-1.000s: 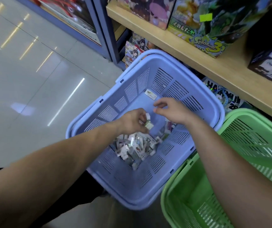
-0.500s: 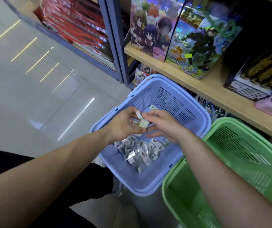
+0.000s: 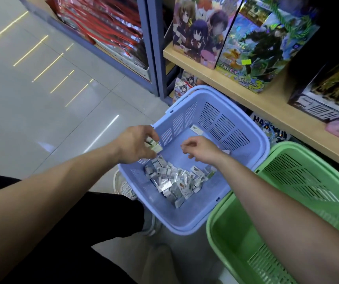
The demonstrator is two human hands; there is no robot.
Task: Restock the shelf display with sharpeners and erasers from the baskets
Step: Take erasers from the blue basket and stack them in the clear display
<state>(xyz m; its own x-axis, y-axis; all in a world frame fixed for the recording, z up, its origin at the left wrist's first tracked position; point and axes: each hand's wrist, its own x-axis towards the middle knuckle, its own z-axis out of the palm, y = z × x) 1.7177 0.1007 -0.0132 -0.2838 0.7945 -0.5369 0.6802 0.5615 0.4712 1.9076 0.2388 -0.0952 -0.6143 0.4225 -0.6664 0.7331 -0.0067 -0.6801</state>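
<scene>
some packets [image 3: 154, 144] sit pinched in my left hand [image 3: 134, 147] over the blue basket [image 3: 185, 125]. my right hand [image 3: 202, 151] hangs loosely curled, empty.

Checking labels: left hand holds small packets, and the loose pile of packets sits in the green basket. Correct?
No. The head view shows the pile of packets in the blue basket, not the green basket beside it. The left hand does hold small packets.
</scene>
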